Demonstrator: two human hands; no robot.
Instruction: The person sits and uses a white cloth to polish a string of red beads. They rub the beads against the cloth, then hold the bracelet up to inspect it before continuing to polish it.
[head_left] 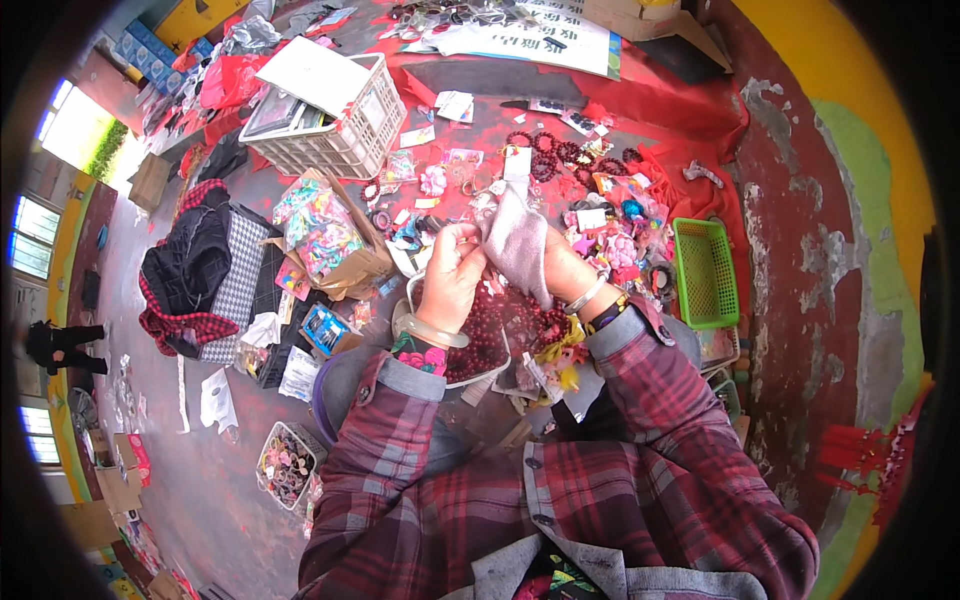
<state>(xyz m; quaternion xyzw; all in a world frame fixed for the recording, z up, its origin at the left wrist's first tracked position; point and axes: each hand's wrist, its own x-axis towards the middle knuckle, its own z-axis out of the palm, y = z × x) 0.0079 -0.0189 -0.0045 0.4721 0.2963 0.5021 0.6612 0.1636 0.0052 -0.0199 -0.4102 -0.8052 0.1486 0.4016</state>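
Observation:
My left hand (450, 283), a pale bangle at its wrist, is closed in a pinch beside a greyish-pink cloth (517, 243); whatever sits between its fingertips is too small to make out. The cloth hangs over the front of my right hand (568, 272), which grips it, its fingertips hidden behind the fabric. Under both hands stands a white-rimmed plastic container (488, 376) with dark red bead strings (483, 338) in it. Yellow trinkets (566, 365) lie by its right side, below my right wrist.
Dark red bead bracelets (545, 160) and small accessories spread ahead. A green basket (706, 272) stands right, near the peeling wall (800, 300). At left are an open carton (340, 262) of colourful packets, a white crate (345, 130) and a bead-filled tub (288, 462). A person (62, 345) stands far left.

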